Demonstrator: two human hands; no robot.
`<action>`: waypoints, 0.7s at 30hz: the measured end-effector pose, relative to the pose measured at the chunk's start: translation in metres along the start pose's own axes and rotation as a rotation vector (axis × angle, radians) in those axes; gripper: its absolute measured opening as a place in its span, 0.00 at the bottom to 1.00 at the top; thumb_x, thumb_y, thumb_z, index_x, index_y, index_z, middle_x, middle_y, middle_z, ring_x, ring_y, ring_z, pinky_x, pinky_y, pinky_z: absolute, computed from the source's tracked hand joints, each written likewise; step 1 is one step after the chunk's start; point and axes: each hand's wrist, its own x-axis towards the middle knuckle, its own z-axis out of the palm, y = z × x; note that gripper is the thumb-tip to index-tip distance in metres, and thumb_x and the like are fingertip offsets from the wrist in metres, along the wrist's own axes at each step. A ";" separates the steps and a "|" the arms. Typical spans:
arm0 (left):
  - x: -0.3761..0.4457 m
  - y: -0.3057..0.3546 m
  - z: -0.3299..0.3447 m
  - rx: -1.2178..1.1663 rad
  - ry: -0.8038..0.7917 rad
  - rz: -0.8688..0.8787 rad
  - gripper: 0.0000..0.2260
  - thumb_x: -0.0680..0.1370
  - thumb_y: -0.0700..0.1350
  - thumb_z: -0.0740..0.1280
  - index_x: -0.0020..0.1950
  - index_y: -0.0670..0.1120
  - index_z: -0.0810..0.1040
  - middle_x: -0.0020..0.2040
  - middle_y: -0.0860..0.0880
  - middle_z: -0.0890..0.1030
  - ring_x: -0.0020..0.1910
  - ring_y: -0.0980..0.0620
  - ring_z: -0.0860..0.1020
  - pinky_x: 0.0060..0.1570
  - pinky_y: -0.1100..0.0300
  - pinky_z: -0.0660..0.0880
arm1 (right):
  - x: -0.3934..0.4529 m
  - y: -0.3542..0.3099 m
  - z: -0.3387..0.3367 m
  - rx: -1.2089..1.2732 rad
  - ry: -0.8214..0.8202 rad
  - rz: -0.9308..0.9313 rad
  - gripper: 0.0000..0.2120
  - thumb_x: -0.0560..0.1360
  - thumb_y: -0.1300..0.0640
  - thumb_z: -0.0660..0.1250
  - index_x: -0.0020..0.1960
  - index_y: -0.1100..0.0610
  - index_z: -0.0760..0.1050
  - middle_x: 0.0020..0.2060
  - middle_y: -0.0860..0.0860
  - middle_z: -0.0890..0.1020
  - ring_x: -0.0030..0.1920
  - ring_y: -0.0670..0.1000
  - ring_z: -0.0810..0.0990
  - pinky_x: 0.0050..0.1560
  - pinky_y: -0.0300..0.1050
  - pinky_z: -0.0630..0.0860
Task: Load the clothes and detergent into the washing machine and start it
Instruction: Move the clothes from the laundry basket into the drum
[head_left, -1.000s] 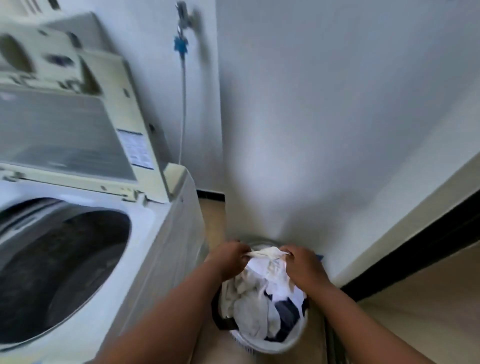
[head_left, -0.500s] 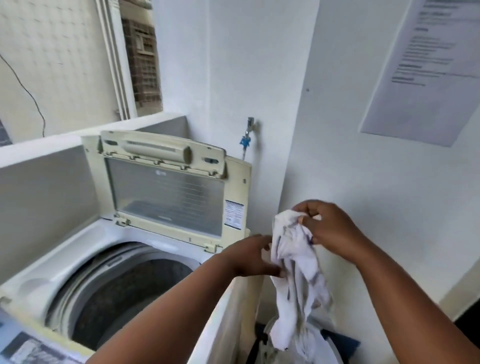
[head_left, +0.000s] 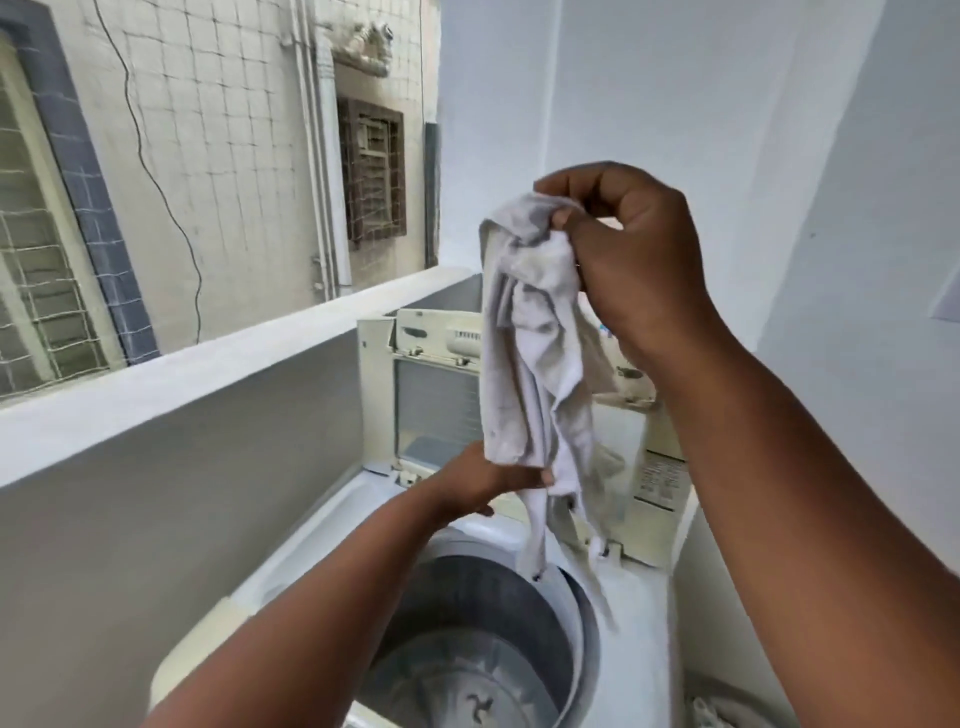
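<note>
White walls close in the corner on the right, and low in the near right corner a bundle of pale laundry (head_left: 711, 714) just shows beside the washing machine (head_left: 639, 623). Nearest along the machine's top, the round drum opening (head_left: 483, 654) lies uncovered, its grey ribbed wall and the agitator at the bottom visible, with no clothes seen inside. Both forearms reach in from the near edge over that opening. Above the far rim of the drum the left hand (head_left: 483, 480) pinches the lower part of a white garment (head_left: 540, 374) between thumb and fingers. The garment hangs crumpled and long, its loose ends dangling over the far right edge of the drum opening, one strip trailing across the machine's top. Higher and to the right, the right hand (head_left: 628, 254) has its fingers curled tight round the garment's bunched top. Behind the cloth the lid (head_left: 431, 395) stands upright at the back edge of the machine, partly hidden. Farther left runs a grey parapet wall (head_left: 182, 415), and beyond it a tiled building (head_left: 234, 130) with a grilled window (head_left: 371, 174).
</note>
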 end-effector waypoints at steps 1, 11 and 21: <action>0.001 -0.015 -0.007 -0.068 0.010 -0.074 0.23 0.69 0.55 0.73 0.62 0.53 0.74 0.56 0.52 0.80 0.54 0.52 0.79 0.49 0.49 0.80 | 0.002 0.006 0.014 0.014 -0.003 0.020 0.15 0.73 0.66 0.65 0.40 0.46 0.79 0.34 0.38 0.81 0.39 0.37 0.79 0.47 0.36 0.77; 0.001 -0.174 -0.051 -0.426 0.248 -0.545 0.15 0.74 0.52 0.69 0.57 0.48 0.78 0.49 0.43 0.84 0.48 0.43 0.82 0.47 0.48 0.80 | -0.066 0.196 0.114 -0.157 -0.331 0.409 0.15 0.72 0.69 0.60 0.49 0.56 0.82 0.43 0.47 0.81 0.46 0.48 0.78 0.43 0.33 0.71; 0.058 -0.260 0.000 0.412 -0.218 -0.922 0.12 0.77 0.48 0.66 0.57 0.42 0.76 0.41 0.43 0.77 0.44 0.47 0.76 0.44 0.54 0.78 | -0.243 0.373 0.141 -0.431 -0.936 0.840 0.16 0.73 0.66 0.59 0.56 0.53 0.77 0.57 0.56 0.71 0.56 0.59 0.76 0.57 0.45 0.72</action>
